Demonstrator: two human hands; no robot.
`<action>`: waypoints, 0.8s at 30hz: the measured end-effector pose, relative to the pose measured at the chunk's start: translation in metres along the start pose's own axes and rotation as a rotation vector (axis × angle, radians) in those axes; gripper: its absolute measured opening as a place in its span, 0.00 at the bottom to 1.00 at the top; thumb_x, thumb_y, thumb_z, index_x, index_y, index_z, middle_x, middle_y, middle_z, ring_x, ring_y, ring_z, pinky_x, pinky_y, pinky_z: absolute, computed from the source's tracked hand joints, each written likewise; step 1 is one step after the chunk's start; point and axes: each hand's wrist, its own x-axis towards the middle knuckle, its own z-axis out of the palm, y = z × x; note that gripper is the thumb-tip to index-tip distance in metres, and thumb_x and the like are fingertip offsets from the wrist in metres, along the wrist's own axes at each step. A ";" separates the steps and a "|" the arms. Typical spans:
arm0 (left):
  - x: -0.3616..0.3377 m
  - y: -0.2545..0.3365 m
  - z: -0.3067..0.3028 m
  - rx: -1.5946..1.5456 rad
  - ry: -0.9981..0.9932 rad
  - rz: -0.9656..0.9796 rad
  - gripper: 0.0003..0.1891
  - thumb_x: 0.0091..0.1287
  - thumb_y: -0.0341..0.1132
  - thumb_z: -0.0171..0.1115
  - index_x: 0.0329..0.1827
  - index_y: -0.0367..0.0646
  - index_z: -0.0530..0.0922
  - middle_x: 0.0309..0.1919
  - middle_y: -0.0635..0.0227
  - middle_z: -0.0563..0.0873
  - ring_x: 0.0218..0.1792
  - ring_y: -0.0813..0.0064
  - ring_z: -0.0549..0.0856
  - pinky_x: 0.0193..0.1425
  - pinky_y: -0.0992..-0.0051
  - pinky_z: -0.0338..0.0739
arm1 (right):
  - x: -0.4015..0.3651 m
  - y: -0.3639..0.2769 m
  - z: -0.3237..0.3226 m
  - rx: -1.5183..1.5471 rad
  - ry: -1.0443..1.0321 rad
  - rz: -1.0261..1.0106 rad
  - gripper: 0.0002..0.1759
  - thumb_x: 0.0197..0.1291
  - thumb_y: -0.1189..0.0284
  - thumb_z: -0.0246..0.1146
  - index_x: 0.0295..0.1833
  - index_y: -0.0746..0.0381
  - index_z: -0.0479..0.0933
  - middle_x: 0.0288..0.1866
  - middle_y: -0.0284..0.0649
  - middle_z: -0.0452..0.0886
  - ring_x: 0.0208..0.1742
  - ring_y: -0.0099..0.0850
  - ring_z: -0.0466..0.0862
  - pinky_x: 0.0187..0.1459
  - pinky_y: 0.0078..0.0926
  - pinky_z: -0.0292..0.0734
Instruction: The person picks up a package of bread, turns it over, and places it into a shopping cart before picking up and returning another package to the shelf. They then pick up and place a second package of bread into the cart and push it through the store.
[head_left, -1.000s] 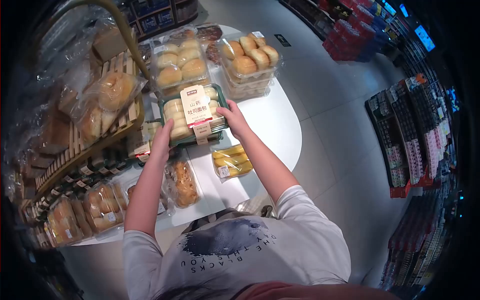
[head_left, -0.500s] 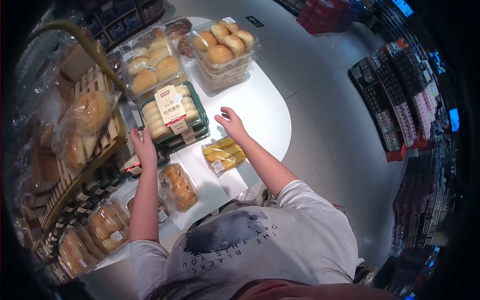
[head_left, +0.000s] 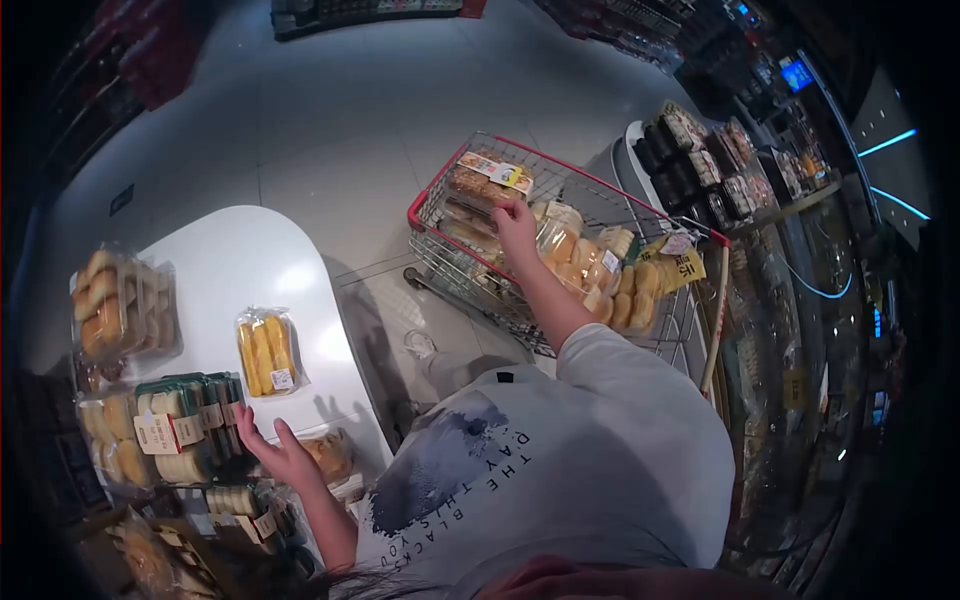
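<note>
My left hand [head_left: 283, 453] is held over the table's edge with its fingers apart, holding nothing, just below a clear bag of yellow bread sticks [head_left: 265, 353]. Beside it stand green-edged packs of white rolls [head_left: 176, 428] with paper bands. My right hand [head_left: 516, 236] is over a wire shopping cart [head_left: 440, 236], its fingers curled together at the near edge of a labelled pack of brown bread [head_left: 486, 184]. Whether these fingers grip the pack or something small cannot be made out. Bagged buns [head_left: 580, 262] lie in the cart beside that hand.
A white table [head_left: 245, 235] with a rounded end bears stacked clear boxes of buns [head_left: 105, 308] at its left. Dark packaged goods [head_left: 690, 165] stand on a display beyond the cart. A yellow sign [head_left: 690, 268] hangs at the cart's right side.
The view has swung to the right, bringing the cart into sight. My right hand has moved from above the table to the cart and its fingers have closed. My left hand stays by the packs.
</note>
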 end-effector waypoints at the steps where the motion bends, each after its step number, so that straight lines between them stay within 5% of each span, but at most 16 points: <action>1: 0.000 -0.001 0.012 -0.040 -0.054 -0.014 0.20 0.62 0.25 0.50 0.59 0.36 0.65 0.63 0.55 0.65 0.64 0.63 0.64 0.68 0.64 0.56 | 0.002 0.009 -0.029 0.018 0.057 0.023 0.08 0.51 0.75 0.61 0.37 0.66 0.74 0.29 0.34 0.77 0.32 0.20 0.75 0.35 0.18 0.72; 5: -0.005 0.013 0.087 -0.220 -0.458 -0.161 0.18 0.62 0.26 0.52 0.56 0.37 0.68 0.57 0.60 0.72 0.59 0.67 0.71 0.64 0.67 0.61 | 0.001 0.037 -0.139 0.061 0.315 0.039 0.08 0.50 0.76 0.61 0.37 0.66 0.74 0.29 0.34 0.76 0.30 0.20 0.74 0.34 0.18 0.72; 6: -0.009 0.024 0.108 -0.172 -0.551 -0.094 0.17 0.62 0.27 0.52 0.56 0.38 0.69 0.56 0.61 0.73 0.57 0.68 0.72 0.62 0.68 0.64 | -0.001 0.038 -0.164 0.048 0.334 0.058 0.07 0.55 0.76 0.57 0.40 0.65 0.74 0.35 0.36 0.78 0.34 0.23 0.79 0.35 0.17 0.73; 13: -0.047 0.116 0.258 -0.005 -1.088 0.156 0.17 0.61 0.34 0.57 0.52 0.39 0.71 0.52 0.58 0.75 0.55 0.63 0.74 0.59 0.69 0.66 | 0.016 0.071 -0.312 -0.110 0.511 0.196 0.08 0.53 0.76 0.59 0.40 0.66 0.73 0.30 0.34 0.76 0.28 0.19 0.73 0.29 0.16 0.67; 17: -0.075 0.149 0.345 -0.002 -1.189 0.176 0.20 0.60 0.36 0.59 0.53 0.38 0.70 0.52 0.57 0.74 0.55 0.61 0.73 0.59 0.68 0.66 | 0.045 0.115 -0.353 -0.320 0.347 0.341 0.16 0.50 0.68 0.63 0.41 0.68 0.73 0.31 0.38 0.77 0.30 0.26 0.76 0.33 0.22 0.72; 19: -0.086 0.158 0.381 0.038 -1.186 0.182 0.21 0.60 0.38 0.60 0.54 0.37 0.70 0.52 0.56 0.74 0.55 0.60 0.73 0.59 0.68 0.66 | 0.046 0.119 -0.344 -0.564 0.212 0.420 0.29 0.44 0.56 0.66 0.43 0.70 0.75 0.38 0.50 0.80 0.41 0.43 0.81 0.45 0.32 0.74; 21: -0.095 0.150 0.414 0.109 -1.161 0.210 0.23 0.59 0.40 0.61 0.54 0.37 0.69 0.52 0.56 0.73 0.55 0.59 0.72 0.59 0.67 0.66 | 0.030 0.110 -0.324 -0.660 0.022 0.606 0.35 0.43 0.52 0.67 0.47 0.71 0.73 0.41 0.54 0.80 0.45 0.47 0.80 0.47 0.35 0.74; 24: -0.099 0.126 0.461 0.222 -1.143 0.264 0.31 0.57 0.45 0.63 0.58 0.33 0.66 0.54 0.49 0.72 0.58 0.57 0.71 0.62 0.66 0.64 | 0.004 0.117 -0.309 -0.309 -0.050 0.759 0.37 0.43 0.49 0.69 0.50 0.68 0.72 0.45 0.50 0.79 0.47 0.43 0.79 0.47 0.39 0.74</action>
